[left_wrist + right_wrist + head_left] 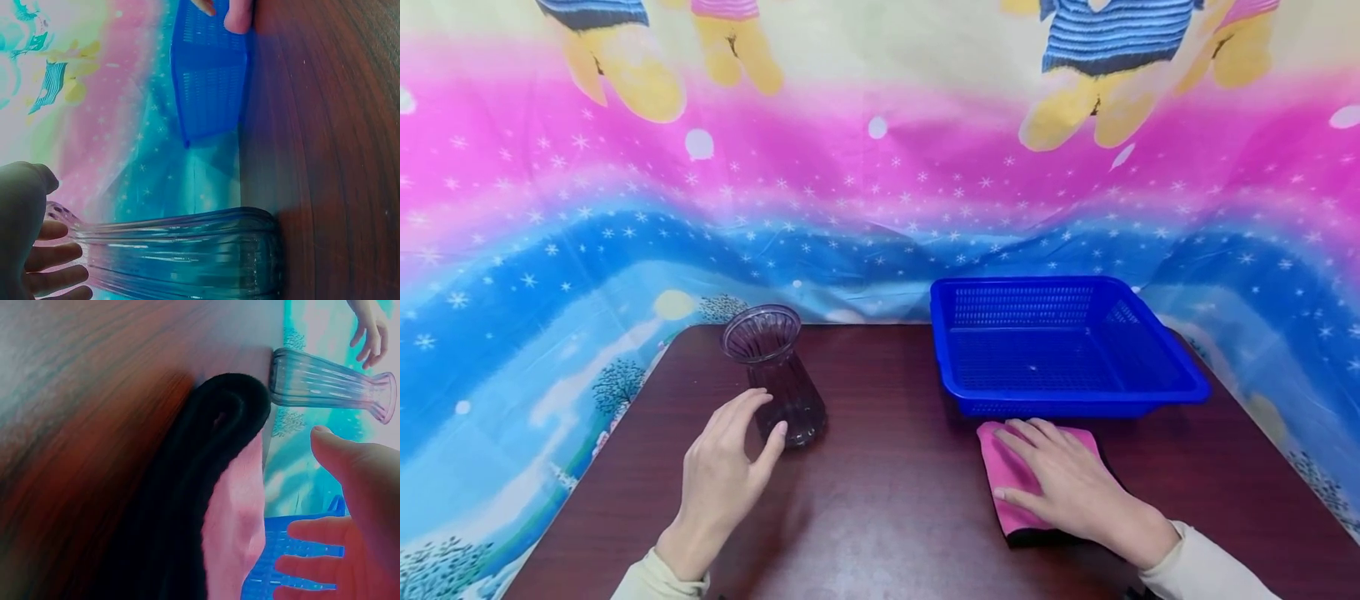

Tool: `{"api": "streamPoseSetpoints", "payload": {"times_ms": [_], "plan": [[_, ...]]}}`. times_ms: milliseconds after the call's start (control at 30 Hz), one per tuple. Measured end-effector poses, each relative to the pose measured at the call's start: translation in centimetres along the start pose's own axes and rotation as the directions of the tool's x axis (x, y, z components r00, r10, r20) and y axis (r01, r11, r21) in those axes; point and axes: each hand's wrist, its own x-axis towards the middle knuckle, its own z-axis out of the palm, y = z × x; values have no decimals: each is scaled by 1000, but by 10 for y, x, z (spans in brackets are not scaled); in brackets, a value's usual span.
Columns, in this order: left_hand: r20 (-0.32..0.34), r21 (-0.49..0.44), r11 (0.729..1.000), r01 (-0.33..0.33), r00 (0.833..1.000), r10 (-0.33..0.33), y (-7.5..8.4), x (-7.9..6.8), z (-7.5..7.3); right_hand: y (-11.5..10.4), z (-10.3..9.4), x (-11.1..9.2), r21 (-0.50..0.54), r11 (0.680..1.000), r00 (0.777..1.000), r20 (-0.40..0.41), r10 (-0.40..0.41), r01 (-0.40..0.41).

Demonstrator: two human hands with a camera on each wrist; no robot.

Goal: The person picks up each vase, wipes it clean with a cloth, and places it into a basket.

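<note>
1. Two bare hands show, each in a pale cream sleeve. The left hand (722, 462), lower left of centre in the head view, is open, its fingers lightly bent and spread from the thumb; it grips nothing.
2. One fluted, flared-rim vase of dark purplish glass (797, 392) stands upright left of centre, just beyond that hand.
3. The right hand (1067, 479), lower right, is open too, fingers extended over one folded piece of pink fabric with black edging (1011, 473); whether the fingertips touch it I cannot tell.
4. One rectangular basket of perforated blue plastic (1026, 358) sits at the right, just above the fabric in the frame.
5. All three objects are on one dark red-brown wood-grain table (887, 483), before one printed pink-and-blue backdrop (865, 183) filling the upper frame.
</note>
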Motion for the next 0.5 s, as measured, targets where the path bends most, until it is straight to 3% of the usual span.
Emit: {"api": "streamPoseSetpoints", "payload": {"times_ms": [500], "plan": [[-53, 8, 998, 55, 997, -55, -12, 6, -1, 9, -2, -2, -44, 999, 1000, 3, -7, 7]]}}
